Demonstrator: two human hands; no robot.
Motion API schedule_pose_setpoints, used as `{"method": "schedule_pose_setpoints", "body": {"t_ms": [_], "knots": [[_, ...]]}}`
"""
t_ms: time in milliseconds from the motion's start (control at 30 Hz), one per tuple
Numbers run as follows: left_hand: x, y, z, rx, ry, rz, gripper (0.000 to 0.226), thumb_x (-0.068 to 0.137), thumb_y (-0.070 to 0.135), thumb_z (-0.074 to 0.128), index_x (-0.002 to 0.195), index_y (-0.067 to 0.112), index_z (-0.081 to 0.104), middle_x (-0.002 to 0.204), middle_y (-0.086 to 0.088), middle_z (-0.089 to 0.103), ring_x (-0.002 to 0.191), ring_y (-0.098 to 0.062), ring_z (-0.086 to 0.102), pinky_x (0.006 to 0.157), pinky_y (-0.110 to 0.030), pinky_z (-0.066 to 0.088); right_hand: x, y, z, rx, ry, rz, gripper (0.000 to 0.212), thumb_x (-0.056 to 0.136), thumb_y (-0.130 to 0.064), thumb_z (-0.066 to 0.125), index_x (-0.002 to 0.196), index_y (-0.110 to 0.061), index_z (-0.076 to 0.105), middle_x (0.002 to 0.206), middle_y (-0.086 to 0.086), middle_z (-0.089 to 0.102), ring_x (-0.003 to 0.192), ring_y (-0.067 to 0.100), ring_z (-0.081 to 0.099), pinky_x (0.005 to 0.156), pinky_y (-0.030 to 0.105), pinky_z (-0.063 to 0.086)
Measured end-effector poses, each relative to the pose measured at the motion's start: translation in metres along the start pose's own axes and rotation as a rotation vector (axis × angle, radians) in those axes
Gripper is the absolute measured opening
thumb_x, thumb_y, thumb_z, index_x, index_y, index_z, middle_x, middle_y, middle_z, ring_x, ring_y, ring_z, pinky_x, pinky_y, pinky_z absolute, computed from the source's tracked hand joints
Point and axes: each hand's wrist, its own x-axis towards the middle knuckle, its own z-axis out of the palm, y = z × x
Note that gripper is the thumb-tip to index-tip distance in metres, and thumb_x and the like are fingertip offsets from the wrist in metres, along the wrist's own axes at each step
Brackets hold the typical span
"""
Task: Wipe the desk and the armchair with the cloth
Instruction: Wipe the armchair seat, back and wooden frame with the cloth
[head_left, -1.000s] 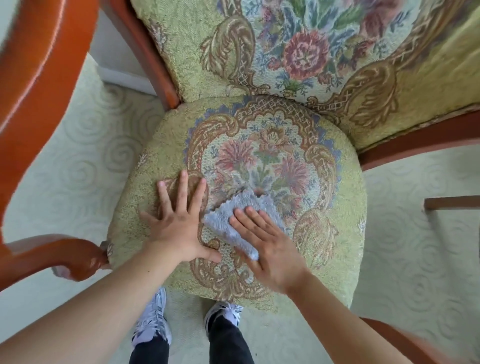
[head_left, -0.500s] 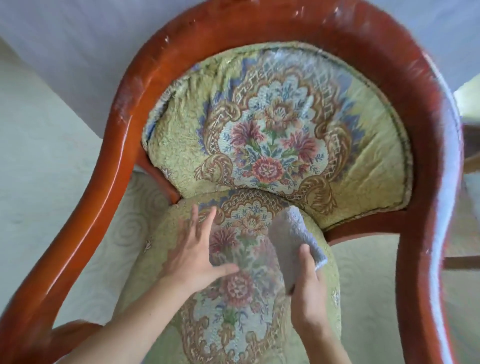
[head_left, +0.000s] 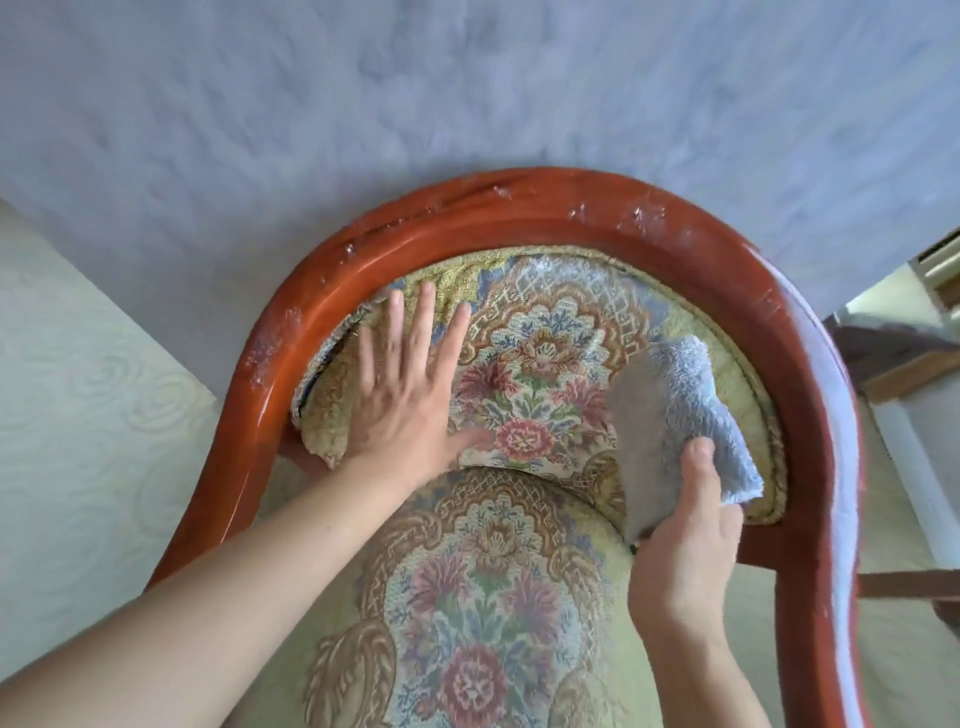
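Since 0.5 s ago your left hand (head_left: 400, 415) climbed to 10 o'clock, flat, bracing the backrest (head_left: 540, 364); your right hand (head_left: 685, 540) pinches the cloth (head_left: 670, 415) at 3 o'clock to wipe.

Mottled blue-grey wall (head_left: 467, 93), pale swirl-embossed floor (head_left: 93, 374), white skirting board (head_left: 904, 457) at right, soft daylight

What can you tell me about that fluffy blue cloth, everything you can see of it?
The cloth is a small pale blue-grey towel, shaggy on one face and smoother and greyer on the other. It is folded over and stands upright in front of the right part of the armchair's flowered backrest. The right hand grips its lower end, thumb pressed on the fluffy side. Whether it touches the backrest cannot be told. It looks dry and unstained.
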Motion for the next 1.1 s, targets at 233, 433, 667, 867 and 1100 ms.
{"method": "schedule_pose_setpoints", "body": {"t_ms": [233, 433, 667, 867, 1100], "knots": [[0.028, -0.008, 0.010, 0.107, -0.009, 0.000, 0.152, 0.061, 0.085, 0.069, 0.155, 0.021, -0.032, 0.164, -0.003, -0.035, 0.153, -0.029, -0.025, 0.121, -0.057, 0.003, 0.013, -0.035, 0.049, -0.015, 0.174, -0.282, 0.040, 0.087, -0.062, 0.046, 0.071, -0.026, 0.054, 0.060, -0.026, 0.062, 0.054, -0.013, 0.051, 0.061, 0.009, 0.041], [0.030, -0.010, 0.011, 0.080, -0.008, 0.001, 0.151, 0.058, 0.088, 0.068, 0.159, 0.023, -0.023, 0.168, -0.002, -0.022, 0.156, -0.027, -0.013, 0.120, -0.059, 0.014, 0.016, -0.036, 0.066, -0.028, 0.160, -0.398, 0.038, 0.094, -0.052, 0.046, 0.072, -0.026, 0.063, 0.057, -0.026, 0.060, 0.051, -0.010, 0.050, 0.052, 0.006, 0.038], [-0.006, -0.023, -0.020, -0.120, 0.044, 0.062, 0.133, 0.066, 0.080, 0.069, 0.163, 0.025, -0.002, 0.170, -0.006, -0.010, 0.157, -0.028, -0.002, 0.123, -0.049, 0.000, -0.005, -0.037, 0.066, -0.027, 0.188, -0.227, 0.030, 0.087, -0.060, 0.049, 0.081, -0.031, 0.054, 0.077, -0.015, 0.055, 0.060, -0.008, 0.054, 0.063, 0.019, 0.045], [-0.094, -0.080, -0.015, -0.143, 0.296, -0.152, 0.120, 0.077, 0.085, 0.058, 0.161, 0.008, 0.018, 0.169, -0.011, 0.012, 0.156, -0.029, 0.014, 0.124, -0.050, 0.019, -0.040, -0.033, 0.084, -0.085, 0.094, -0.215, 0.031, 0.082, -0.068, 0.048, 0.093, -0.040, 0.057, 0.093, -0.018, 0.060, 0.093, 0.014, 0.064, 0.080, 0.045, 0.050], [-0.096, -0.116, -0.017, -0.255, 0.150, -0.536, 0.143, 0.060, 0.084, 0.069, 0.161, 0.008, 0.003, 0.170, -0.015, 0.000, 0.157, -0.030, 0.008, 0.122, -0.046, 0.020, -0.073, -0.023, 0.116, -0.073, -0.105, -0.189, 0.032, 0.081, -0.069, 0.045, 0.089, -0.039, 0.054, 0.084, -0.036, 0.064, 0.078, -0.022, 0.058, 0.075, 0.021, 0.052]]}}
